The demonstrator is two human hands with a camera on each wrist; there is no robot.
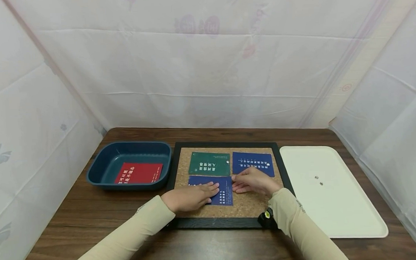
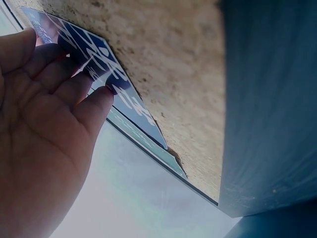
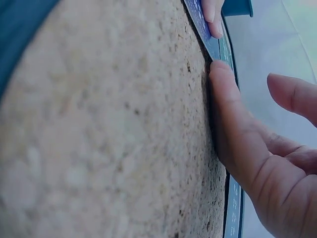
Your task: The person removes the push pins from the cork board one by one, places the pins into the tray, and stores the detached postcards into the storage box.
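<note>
Three cards lie on my cork board (image 1: 246,209), two blue and one green (image 1: 209,164); a fourth, red (image 1: 139,173), sits in the navy bin (image 1: 102,164). My left hand (image 1: 189,197) presses flat, fingers straight, on the near blue card (image 1: 224,192), its long axis running left-right. My right hand (image 1: 252,181) rests fingers loosely extended at its right edge, holding nothing. Two pins dot the smooth cream tray (image 1: 348,217).

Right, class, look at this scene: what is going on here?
A person works at a cork board on a wooden table. The left hand lies flat on a blue card at the board's near side; the right hand touches its right edge. A green card and another blue card lie behind. A red card sits in a bin; two pins lie on a white tray.
</note>
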